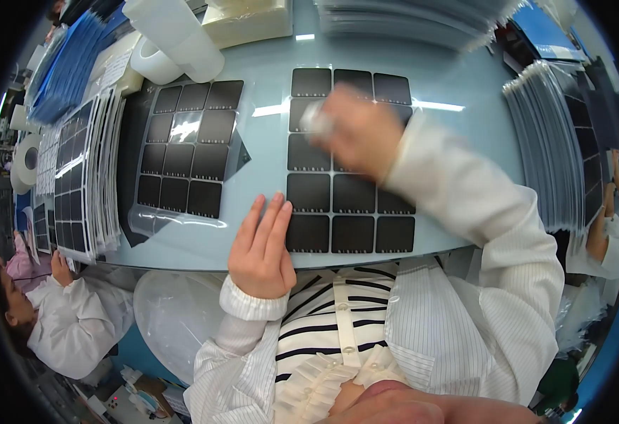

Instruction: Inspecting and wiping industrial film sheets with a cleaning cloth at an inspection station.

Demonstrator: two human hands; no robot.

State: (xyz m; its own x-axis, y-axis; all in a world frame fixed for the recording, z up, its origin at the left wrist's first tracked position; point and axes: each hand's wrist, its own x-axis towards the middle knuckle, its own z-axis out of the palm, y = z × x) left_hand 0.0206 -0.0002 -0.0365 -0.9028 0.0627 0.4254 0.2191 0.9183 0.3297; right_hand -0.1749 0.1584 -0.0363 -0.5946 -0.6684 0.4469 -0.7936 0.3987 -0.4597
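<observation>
A sheet of black square panels in a grid (309, 192) lies flat on the pale blue tabletop in front of me. My left hand (261, 247) is at its lower left edge, with fingers stretched out and fingertips against the border. Over the upper part of the sheet is my right hand (364, 134), smeared by motion. Its fingers are closed around a crumpled white wad (317, 121) that looks like a wiping cloth. The right hand and sleeve hide several panels. To the left, a similar sheet (176, 160) of black panels rests in clear film.
Stacked panel sheets (83, 180) stand at the left, and a thick stack of clear-edged sheets (546, 145) at the right. White rolls (175, 46) sit at the back left. More clear sheets (408, 21) are piled at the back. Another person (76, 318) sits at my left.
</observation>
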